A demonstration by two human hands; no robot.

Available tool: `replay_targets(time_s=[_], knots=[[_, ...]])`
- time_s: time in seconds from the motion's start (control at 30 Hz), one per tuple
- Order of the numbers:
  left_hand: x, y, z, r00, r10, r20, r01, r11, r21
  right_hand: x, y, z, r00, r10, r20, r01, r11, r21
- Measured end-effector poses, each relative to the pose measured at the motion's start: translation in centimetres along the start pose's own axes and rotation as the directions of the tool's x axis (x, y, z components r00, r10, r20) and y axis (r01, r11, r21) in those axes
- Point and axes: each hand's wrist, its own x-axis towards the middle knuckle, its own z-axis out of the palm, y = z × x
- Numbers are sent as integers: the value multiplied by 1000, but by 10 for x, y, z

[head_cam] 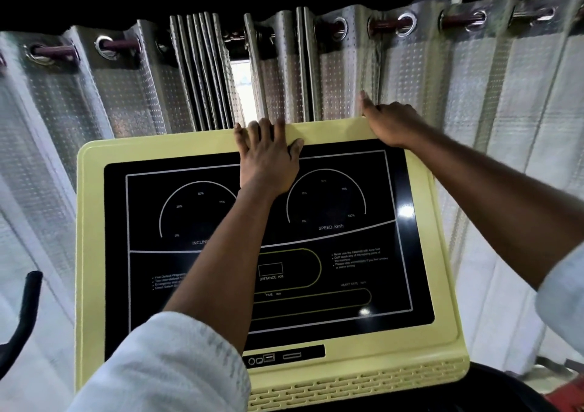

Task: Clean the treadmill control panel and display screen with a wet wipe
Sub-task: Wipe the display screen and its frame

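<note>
My left hand lies flat, fingers spread, on the upper middle of the frame, palm down across the top edge of the black display screen and the yellow bezel of the control panel. No wet wipe is visible; whether one is pressed beneath this palm I cannot tell. My right hand grips the panel's upper right corner, fingers curled over the back edge and index finger raised toward the curtain, apparently steadying the console. The screen extends below and to both sides of my left hand, its long axis running left to right across the frame; nearly all of its glossy surface lies toward the bottom of the frame from my fingers. My left hand is the nearer one to the dials marked incline and speed, so I judge the next stroke would travel downward or sideways from there. The surface is smooth and reflective, tilted up toward me, with a vented strip along the lower edge. Behind hangs a pleated grey curtain on a rod, daylight showing through a narrow gap.
</note>
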Motion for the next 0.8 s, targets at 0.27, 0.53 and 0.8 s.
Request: replay_targets(time_s=[0.27,0.53,0.8], knots=[[1,-1,-1,1000,-7,-1,7,1000,-19,1,-30,12,994,-61,-86,59,998,-21],[3,-24,-13,992,116,41,-111,988,-108,-2,-78,20,989,-121,-80,118,992,-36],[-13,-113,-32,994,-13,-110,3,996,-93,-6,-118,21,989,-133,-60,137,989,57]])
